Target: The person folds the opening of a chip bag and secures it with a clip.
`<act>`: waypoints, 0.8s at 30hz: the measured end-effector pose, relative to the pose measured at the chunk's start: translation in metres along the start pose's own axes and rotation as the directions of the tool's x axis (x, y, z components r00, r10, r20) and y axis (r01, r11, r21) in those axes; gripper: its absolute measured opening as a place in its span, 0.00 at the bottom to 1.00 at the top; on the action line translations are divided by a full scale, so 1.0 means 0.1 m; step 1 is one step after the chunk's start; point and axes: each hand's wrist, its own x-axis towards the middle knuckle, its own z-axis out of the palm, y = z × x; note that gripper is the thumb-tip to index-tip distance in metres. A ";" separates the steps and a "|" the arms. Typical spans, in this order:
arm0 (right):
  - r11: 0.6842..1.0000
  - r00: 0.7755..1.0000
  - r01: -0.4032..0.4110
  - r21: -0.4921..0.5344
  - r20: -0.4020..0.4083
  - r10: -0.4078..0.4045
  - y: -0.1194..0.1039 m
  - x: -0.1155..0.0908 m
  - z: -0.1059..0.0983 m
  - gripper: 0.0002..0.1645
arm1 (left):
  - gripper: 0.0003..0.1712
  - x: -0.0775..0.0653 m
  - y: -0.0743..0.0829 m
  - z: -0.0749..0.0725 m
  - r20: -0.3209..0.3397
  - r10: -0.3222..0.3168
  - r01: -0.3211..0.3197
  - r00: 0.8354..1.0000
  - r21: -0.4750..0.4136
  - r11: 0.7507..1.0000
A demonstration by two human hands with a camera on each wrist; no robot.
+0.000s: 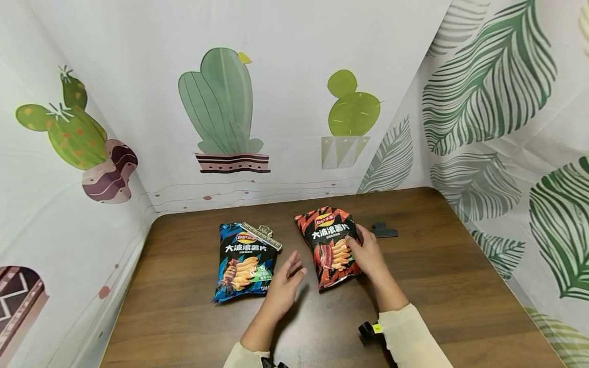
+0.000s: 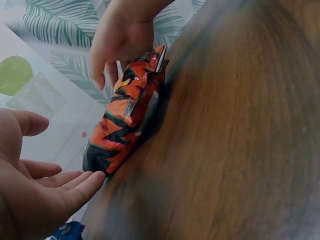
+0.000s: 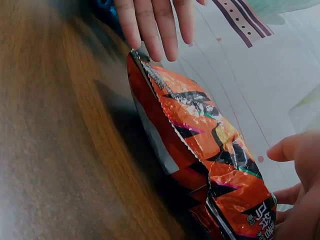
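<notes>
A red-and-black bag of potato chips lies right of centre on the table. My right hand is at its right edge, fingers along the side, and in the right wrist view the thumb stands off the bag's front. My left hand hovers between the two bags, palm toward the red one, fingers loosely extended and holding nothing. Left of it lies a blue-and-black bag of potato chips. A clip patterned like piano keys sits across that bag's upper right corner.
A dark clip lies on the brown wooden table, just beyond my right hand. White cloth printed with cacti and leaves hangs behind the table and along its sides.
</notes>
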 end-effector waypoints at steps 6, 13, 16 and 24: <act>0.998 0.999 -0.021 -0.061 0.047 0.024 0.02 -0.01 0.00 0.43 | 0.37 -0.01 0.00 0.07 0.050 -0.029 0.028 0.998 0.018 0.999; 0.997 0.997 -0.039 -0.073 0.065 0.044 0.03 -0.01 0.02 0.44 | 0.38 0.01 -0.05 0.11 0.088 -0.051 0.048 0.995 0.035 0.998; 0.997 0.996 -0.044 -0.059 0.072 0.048 0.03 -0.02 0.03 0.44 | 0.39 0.02 -0.08 0.13 0.106 -0.046 0.041 0.993 0.045 0.998; 0.998 0.995 -0.062 -0.007 0.074 0.062 0.01 -0.04 0.05 0.43 | 0.39 0.01 -0.13 0.20 0.136 -0.050 0.046 0.989 0.033 0.998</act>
